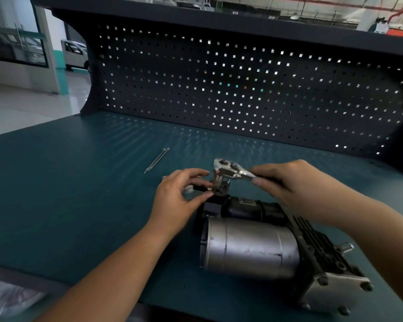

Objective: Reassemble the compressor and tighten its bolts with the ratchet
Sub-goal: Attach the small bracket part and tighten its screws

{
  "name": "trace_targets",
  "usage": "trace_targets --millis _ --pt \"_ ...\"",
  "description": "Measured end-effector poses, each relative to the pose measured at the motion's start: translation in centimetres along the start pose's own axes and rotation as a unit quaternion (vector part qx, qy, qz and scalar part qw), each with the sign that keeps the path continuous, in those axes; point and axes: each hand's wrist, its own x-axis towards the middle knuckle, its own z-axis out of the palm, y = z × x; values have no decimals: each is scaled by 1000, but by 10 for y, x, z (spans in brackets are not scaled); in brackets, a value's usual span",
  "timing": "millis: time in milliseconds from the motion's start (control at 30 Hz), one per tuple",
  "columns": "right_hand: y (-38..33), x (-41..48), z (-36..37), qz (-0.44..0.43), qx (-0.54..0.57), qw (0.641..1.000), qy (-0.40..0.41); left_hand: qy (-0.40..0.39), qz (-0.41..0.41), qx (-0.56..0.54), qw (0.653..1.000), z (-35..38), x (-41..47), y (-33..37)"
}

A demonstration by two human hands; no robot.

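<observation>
The compressor (pixel 249 247) lies on its side on the green bench, a silver cylinder with a black finned head at the right. My right hand (pixel 286 182) grips the handle of the chrome ratchet (pixel 230 169), whose head hangs just above the compressor's far left end. My left hand (pixel 179 194) pinches the dark socket (pixel 220 188) under the ratchet head between thumb and fingertips. Two long thin bolts (pixel 156 160) lie loose on the bench farther back, to the left.
A dark pegboard (pixel 242 89) rises along the back of the green bench (pixel 79 194). A small metal part (pixel 188 188) lies behind my left hand. Crumpled clear plastic (pixel 7 296) sits at the front left corner.
</observation>
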Motion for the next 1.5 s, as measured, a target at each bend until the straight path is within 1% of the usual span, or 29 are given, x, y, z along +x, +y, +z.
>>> trace_targets --millis 67,133,167,200,267,300,367,533,700,833,933,1100,1367,1500 --pt "-1 5 -5 -15 -55 997 -45 0 -2 -1 1000 0 0 0" --pt "-4 6 -5 -26 -70 994 -80 3 -4 -2 1000 0 0 -1" --pt "-4 4 -4 -29 -50 995 -80 4 -6 -2 1000 0 0 -2" --pt "-4 3 -3 -29 -22 997 -61 6 -8 -1 1000 -1 -1 -3" --pt "-2 0 -1 -22 15 1000 1 2 -17 -5 1000 0 -1 -3" --pt "-3 0 0 -15 20 999 25 0 -22 -9 1000 0 -2 -2" --pt "-4 2 2 -2 21 999 46 -3 -25 -16 1000 0 -2 -1" --pt "-2 3 8 18 32 999 35 -5 -16 -23 1000 0 -2 -5" --pt "0 0 8 13 49 997 59 6 -5 -30 1000 3 -2 -7" --pt "1 -1 9 8 58 997 44 16 9 -32 999 4 -2 -8" --pt "2 0 9 8 57 998 39 17 7 -34 999 4 -1 -7" --pt "-1 -2 9 10 85 995 60 18 -5 -34 999 4 -2 -7" --pt "-5 -1 8 16 44 998 39 19 -1 -33 999 5 -2 -9" --pt "-14 3 -4 5 -14 1000 9 19 -17 -38 999 5 -3 -6"
